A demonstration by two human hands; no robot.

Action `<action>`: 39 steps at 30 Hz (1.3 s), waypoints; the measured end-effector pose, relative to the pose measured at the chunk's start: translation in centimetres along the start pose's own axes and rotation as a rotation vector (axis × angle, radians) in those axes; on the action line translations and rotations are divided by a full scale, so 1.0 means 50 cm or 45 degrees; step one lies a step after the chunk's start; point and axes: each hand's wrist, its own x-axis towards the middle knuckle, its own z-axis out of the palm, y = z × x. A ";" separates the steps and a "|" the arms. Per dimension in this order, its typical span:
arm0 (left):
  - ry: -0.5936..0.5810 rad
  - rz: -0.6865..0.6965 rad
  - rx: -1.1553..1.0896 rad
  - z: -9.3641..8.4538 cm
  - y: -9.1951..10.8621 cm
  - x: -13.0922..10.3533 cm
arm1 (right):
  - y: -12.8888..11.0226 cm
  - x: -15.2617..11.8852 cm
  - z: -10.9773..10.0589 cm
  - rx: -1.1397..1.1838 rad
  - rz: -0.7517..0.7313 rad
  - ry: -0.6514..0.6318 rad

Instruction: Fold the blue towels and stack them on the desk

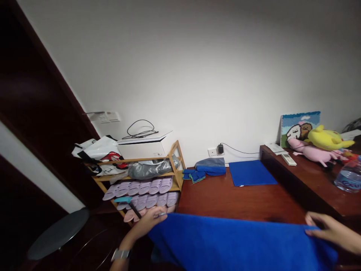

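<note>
A large blue cloth (237, 241) is stretched between my two hands, its upper edge nearly straight and its lower part running out of view. My left hand (153, 219) pinches its upper left corner. At the upper right corner, my right hand (321, 226) grips the cloth between thumb and fingers. Behind it, a flat blue cloth (252, 173) lies on the brown table (214, 197). Folded blue and grey cloths (211, 166) rest at the table's back left, beside a small blue cloth with green edging (194, 175).
On the left, a wooden rack (176, 169) holds purple slippers (145, 187), a white box (143, 146) and a bag (101, 152). A round stool (59, 233) stands lower left. Plush toys (313, 150), a remote (289, 159) and a plastic bottle (349, 178) sit on the raised right surface.
</note>
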 end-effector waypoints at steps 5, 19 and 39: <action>0.455 0.176 0.138 -0.030 0.049 0.162 | -0.097 0.249 -0.081 -0.022 -0.086 -0.054; 0.715 0.147 0.579 0.090 -0.121 0.132 | -0.040 0.287 0.048 -0.029 -0.186 0.209; 0.289 0.088 1.039 0.386 -0.301 -0.005 | 0.183 0.028 0.251 -0.050 0.247 0.015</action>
